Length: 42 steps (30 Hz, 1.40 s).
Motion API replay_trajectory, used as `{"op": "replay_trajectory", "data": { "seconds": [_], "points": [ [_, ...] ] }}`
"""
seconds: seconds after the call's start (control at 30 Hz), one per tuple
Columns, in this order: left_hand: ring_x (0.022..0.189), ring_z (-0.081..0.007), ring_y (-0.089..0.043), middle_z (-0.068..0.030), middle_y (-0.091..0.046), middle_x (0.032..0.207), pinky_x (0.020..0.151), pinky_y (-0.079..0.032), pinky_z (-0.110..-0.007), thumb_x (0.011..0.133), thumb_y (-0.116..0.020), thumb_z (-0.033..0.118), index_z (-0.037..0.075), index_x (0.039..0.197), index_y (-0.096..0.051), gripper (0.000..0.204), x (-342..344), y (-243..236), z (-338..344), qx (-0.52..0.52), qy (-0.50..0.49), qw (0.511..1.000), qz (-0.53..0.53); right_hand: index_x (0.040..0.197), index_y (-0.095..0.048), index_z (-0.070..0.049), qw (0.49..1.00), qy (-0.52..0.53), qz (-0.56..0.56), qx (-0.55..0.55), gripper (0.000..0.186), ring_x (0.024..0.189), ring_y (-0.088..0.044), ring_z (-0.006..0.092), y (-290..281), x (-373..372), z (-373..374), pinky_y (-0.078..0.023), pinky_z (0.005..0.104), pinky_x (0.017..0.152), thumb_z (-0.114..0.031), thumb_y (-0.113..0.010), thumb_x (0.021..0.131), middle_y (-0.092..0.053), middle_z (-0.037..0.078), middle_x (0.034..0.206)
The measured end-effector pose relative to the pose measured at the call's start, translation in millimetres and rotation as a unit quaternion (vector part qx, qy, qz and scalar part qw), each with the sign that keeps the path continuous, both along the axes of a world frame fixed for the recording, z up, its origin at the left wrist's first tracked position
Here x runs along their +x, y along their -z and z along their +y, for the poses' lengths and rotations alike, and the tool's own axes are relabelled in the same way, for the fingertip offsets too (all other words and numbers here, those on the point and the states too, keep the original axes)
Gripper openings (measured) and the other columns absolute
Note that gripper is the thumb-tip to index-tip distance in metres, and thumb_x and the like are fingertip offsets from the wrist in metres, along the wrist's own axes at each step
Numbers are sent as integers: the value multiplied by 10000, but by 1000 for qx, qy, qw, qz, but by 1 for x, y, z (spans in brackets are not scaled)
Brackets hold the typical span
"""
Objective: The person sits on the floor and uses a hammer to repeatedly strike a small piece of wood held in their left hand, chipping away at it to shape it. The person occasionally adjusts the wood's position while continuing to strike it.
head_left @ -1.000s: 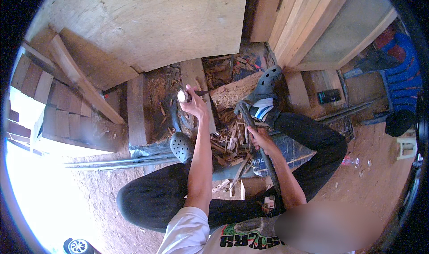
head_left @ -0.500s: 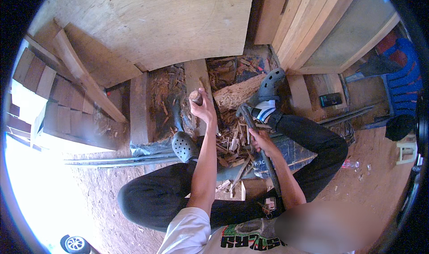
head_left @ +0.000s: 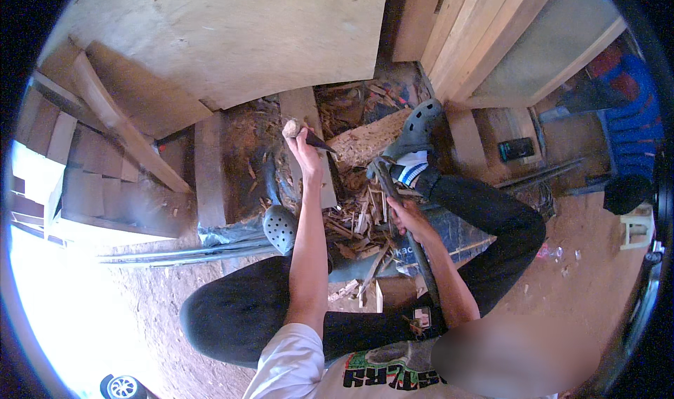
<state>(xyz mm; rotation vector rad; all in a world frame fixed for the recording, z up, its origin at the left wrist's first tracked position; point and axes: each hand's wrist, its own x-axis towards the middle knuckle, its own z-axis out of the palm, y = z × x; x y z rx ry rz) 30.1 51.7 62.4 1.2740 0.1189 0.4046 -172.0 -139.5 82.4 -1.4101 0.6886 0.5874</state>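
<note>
My left hand (head_left: 305,148) is raised over the wood debris, gripping a short piece with a pale rough top (head_left: 292,127) and a dark, tapered body (head_left: 319,143). A split log (head_left: 361,141) with crumbly, shredded wood lies behind it. Splinters and chips (head_left: 358,227) fill the space between my feet, which are in grey perforated clogs (head_left: 414,129). My right hand (head_left: 406,215) is wrapped round a long dark tool handle (head_left: 423,258), whose bent upper end (head_left: 379,167) rests beside my right ankle.
A plywood panel (head_left: 232,34) spans the back, timber boards (head_left: 456,41) stand at right and small blocks (head_left: 91,167) at left. A dark phone (head_left: 515,150) lies on wood. A blue chair (head_left: 625,132), white stool (head_left: 635,232) and long pipes (head_left: 168,257) are around me.
My left hand has moved up and to the left, and the piece in it has tilted, showing more of its dark tapered side. The view has shifted slightly. My right hand keeps its grip.
</note>
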Motion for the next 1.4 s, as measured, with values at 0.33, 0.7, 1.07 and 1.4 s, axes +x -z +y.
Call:
{"op": "replay_trajectory", "data": {
  "seconds": [0.33, 0.7, 1.07, 1.4],
  "points": [
    [1009, -175, -443, -73, -460, 1091, 941, -334, -294, 885, -468, 207, 23, 1188, -405, 360, 10, -22, -4, 53, 119, 991, 41, 734, -422, -130, 999, 24, 27, 1, 418, 389, -346, 51, -9, 3, 5, -283, 218, 360, -506, -574, 838, -366, -61, 511],
    [1082, -177, -406, -89, -451, 1150, 978, -299, -313, 864, -488, 189, 32, 1192, -426, 369, 9, 5, -2, 99, 142, 980, 102, 708, -422, -130, 999, -15, 45, -8, 437, 397, -338, 43, -7, 6, 9, -276, 214, 368, -526, -551, 843, -372, -72, 516],
    [1030, -226, -418, -128, -453, 1104, 961, -293, -317, 896, -466, 242, 6, 1199, -363, 398, 4, -6, -5, 83, 85, 992, 28, 707, -424, -133, 999, -6, 45, -5, 440, 407, -331, 42, -8, 5, 9, -273, 212, 381, -530, -559, 838, -366, -72, 519],
    [1061, -325, -445, -224, -451, 1165, 953, -313, -370, 912, -466, 313, -64, 1251, -286, 538, 9, -20, -7, 211, 44, 976, 45, 693, -417, -140, 999, 6, 50, 3, 421, 394, -328, 48, -8, 6, 11, -262, 223, 370, -504, -561, 848, -350, -74, 500]
  ]
}}
